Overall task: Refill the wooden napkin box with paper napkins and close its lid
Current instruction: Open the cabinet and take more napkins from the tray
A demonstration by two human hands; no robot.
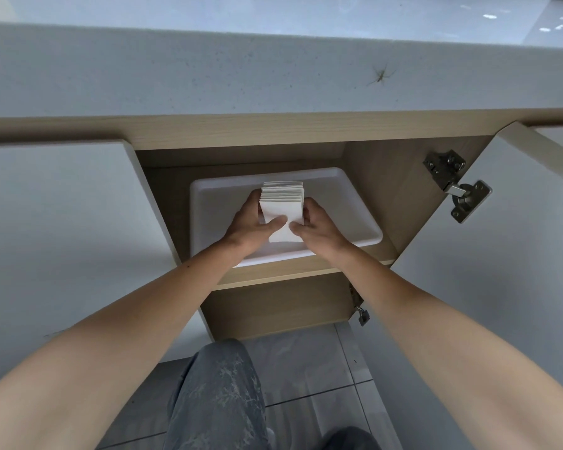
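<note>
A stack of white paper napkins (pixel 282 203) is held over a white plastic tub (pixel 355 219) on a shelf inside an open cabinet. My left hand (pixel 254 225) grips the stack's left side, thumb across the front napkin. My right hand (pixel 316 227) clasps the right side, thumb on the front too. The wooden napkin box is not in view.
A pale countertop (pixel 241 73) runs above the cabinet, with a spider (pixel 380 77) on its front edge. The cabinet door (pixel 517 238) stands open to the right with metal hinges (pixel 455 186). A closed door (pixel 62 228) is at left. Grey floor tiles and my knees lie below.
</note>
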